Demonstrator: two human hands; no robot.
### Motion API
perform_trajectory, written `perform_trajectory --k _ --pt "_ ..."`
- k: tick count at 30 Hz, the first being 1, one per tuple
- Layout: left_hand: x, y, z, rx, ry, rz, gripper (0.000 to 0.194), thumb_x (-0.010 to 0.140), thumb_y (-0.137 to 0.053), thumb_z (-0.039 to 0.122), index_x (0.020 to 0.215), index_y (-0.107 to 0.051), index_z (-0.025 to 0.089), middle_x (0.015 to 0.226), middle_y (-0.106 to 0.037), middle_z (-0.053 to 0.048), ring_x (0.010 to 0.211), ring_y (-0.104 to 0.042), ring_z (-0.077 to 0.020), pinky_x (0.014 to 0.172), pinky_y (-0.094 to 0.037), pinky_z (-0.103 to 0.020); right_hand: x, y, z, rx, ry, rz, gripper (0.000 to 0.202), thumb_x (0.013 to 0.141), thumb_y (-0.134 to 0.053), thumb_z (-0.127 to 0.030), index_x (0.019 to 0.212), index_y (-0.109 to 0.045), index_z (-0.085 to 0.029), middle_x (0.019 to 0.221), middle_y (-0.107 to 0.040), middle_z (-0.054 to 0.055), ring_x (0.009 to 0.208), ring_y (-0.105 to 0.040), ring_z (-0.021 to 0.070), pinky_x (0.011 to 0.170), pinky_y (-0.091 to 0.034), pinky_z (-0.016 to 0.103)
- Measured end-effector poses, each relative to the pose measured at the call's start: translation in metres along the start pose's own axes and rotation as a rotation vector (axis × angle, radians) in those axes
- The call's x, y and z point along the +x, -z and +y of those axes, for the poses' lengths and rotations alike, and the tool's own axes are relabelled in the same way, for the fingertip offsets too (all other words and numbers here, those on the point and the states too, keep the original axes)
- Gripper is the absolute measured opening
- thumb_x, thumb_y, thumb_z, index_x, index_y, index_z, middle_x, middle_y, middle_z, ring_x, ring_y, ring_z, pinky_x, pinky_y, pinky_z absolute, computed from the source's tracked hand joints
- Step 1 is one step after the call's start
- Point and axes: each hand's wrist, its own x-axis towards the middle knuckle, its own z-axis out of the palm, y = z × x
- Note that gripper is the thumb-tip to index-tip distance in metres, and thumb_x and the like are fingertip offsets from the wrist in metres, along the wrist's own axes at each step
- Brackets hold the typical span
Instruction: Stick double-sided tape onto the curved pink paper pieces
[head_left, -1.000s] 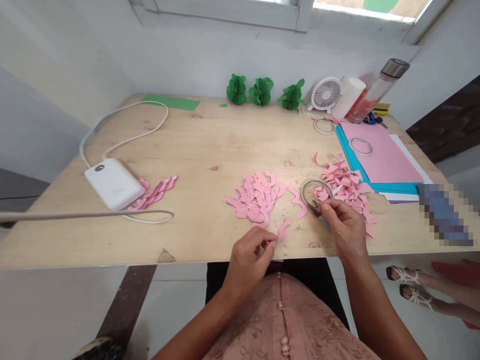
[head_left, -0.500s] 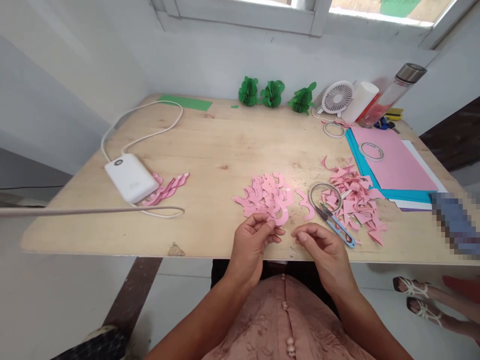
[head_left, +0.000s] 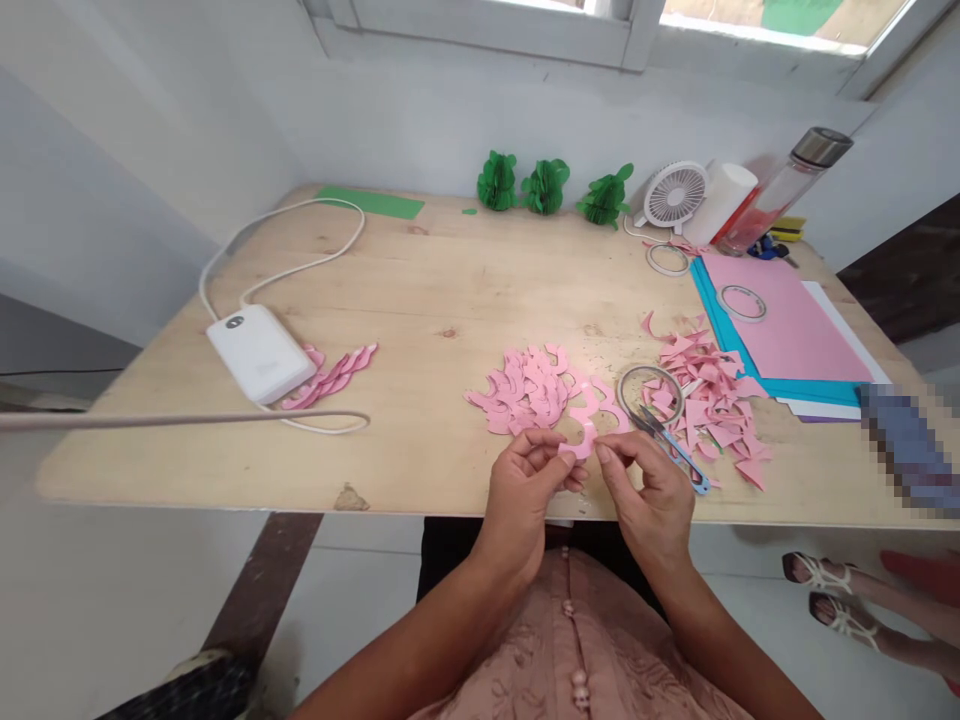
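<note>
head view, and it's the left hand with the goods: thumb and forefinger pinched on the near end of a wavy pink strip, which is out over the table's near edge area; right hand right up alongside, thumb and forefinger drawn narrow at the strip's side (too small to tell, in fairness, whether they actually grip it); just beyond the strip, to the left, a heap of curved pink cut-outs; over to the right, a roll of tape lying flat against the pink scraps, and blue-handled snips partly behind the right hand; farther left, a white device beside more pink strips; along the wall, three green paper shapes in a row, with a small white fan to their right
</note>
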Motion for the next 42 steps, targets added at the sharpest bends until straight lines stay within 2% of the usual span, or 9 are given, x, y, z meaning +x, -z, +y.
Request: perform_trajectory --k 4,7,10,18,27,35,42 --pt "-0.002 -0.001 -0.002 0.103 -0.183 -0.032 0.028 0.069 -0.068 0.014 0.093 -0.054 0.019 0.064 -0.060 0.006 0.055 -0.059 -0.0093 0.058 -0.047 -0.021 0.000 0.001 -0.002 -0.049 0.028 0.040 0.012 0.085 -0.056 -0.020 0.075 -0.063 -0.021 0.069 -0.063 0.000 0.064 -0.057 0.0152 0.061 -0.045 0.027" --pt "-0.005 0.001 -0.001 0.213 -0.287 -0.067 0.013 0.072 -0.065 0.016 0.083 -0.057 0.018 0.066 -0.060 0.004 0.057 -0.058 -0.0095 0.061 -0.048 -0.022 0.000 0.002 -0.004 -0.093 0.056 0.081 0.012 0.085 -0.056 -0.020 0.074 -0.061 -0.021 0.066 -0.060 0.000 0.062 -0.056 0.0149 0.060 -0.044 0.028" --pt "-0.007 0.003 0.000 0.360 -0.321 -0.106 0.002 0.075 -0.061 0.016 0.074 -0.062 0.017 0.064 -0.061 0.001 0.060 -0.058 -0.0112 0.063 -0.048 -0.023 -0.001 0.003 -0.005 -0.135 0.131 0.128 0.011 0.085 -0.056 -0.019 0.075 -0.059 -0.021 0.066 -0.060 0.000 0.062 -0.056 0.0156 0.060 -0.044 0.029" --pt "-0.011 -0.002 0.009 0.394 -0.265 -0.168 0.009 0.073 -0.061 0.016 0.070 -0.069 0.016 0.067 -0.065 -0.003 0.063 -0.060 -0.0146 0.064 -0.051 -0.026 -0.001 0.005 -0.002 -0.225 0.387 0.162 0.011 0.081 -0.061 -0.012 0.083 -0.059 -0.023 0.071 -0.064 0.002 0.067 -0.059 0.0176 0.063 -0.046 0.031" --pt "-0.015 -0.003 0.016 0.293 -0.181 -0.172 0.007 0.072 -0.062 0.016 0.071 -0.069 0.016 0.064 -0.064 -0.002 0.059 -0.058 -0.0128 0.064 -0.050 -0.025 -0.001 0.008 -0.004 -0.214 0.432 0.139 0.014 0.079 -0.062 -0.008 0.084 -0.060 -0.021 0.071 -0.063 0.004 0.066 -0.057 0.0174 0.061 -0.046 0.031" --pt "-0.013 -0.001 0.021 0.299 -0.164 -0.220 0.011 0.073 -0.062 0.022 0.069 -0.070 0.015 0.064 -0.063 -0.003 0.060 -0.056 -0.0139 0.062 -0.050 -0.026 -0.001 0.009 0.001 -0.231 0.478 0.103 0.015 0.079 -0.062 -0.009 0.086 -0.062 -0.022 0.072 -0.064 0.004 0.067 -0.059 0.0183 0.062 -0.046 0.032" --pt "-0.011 -0.001 0.021 0.301 -0.144 -0.208 0.012 0.073 -0.065 0.022 0.064 -0.070 0.015 0.062 -0.062 -0.002 0.059 -0.054 -0.0122 0.061 -0.047 -0.024 0.001 0.009 0.003 -0.253 0.517 0.069 0.015 0.079 -0.062 -0.009 0.088 -0.061 -0.020 0.073 -0.063 0.005 0.069 -0.058 0.0188 0.062 -0.046 0.033"
